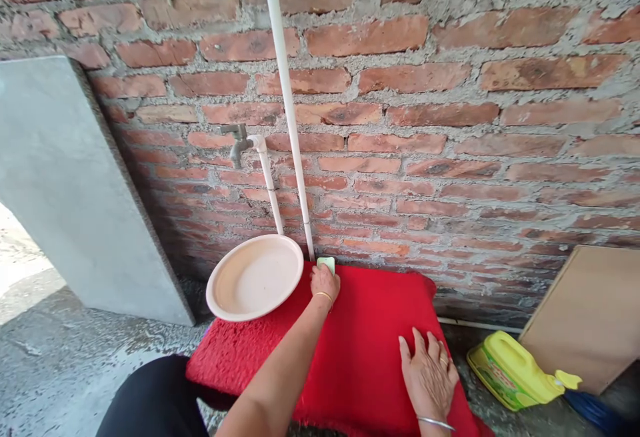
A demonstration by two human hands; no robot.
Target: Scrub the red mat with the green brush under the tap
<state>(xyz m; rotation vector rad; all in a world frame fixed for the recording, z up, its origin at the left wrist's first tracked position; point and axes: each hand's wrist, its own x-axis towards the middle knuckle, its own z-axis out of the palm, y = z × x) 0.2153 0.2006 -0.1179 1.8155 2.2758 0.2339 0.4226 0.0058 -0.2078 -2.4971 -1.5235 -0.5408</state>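
My left hand reaches to the far edge of a low surface under a red cloth. Its fingers are closed on a small pale green rectangular object, whose exact kind I cannot make out. Just left of that hand, a shallow cream basin sits on the cloth's back left corner, its inside showing nothing in it. My right hand lies palm down on the right part of the cloth, fingers spread, holding nothing.
Behind the cloth stands a brick wall with a tall white pipe and a tap above the basin. A grey slab leans at left. On the right are a yellow jug and a brown board.
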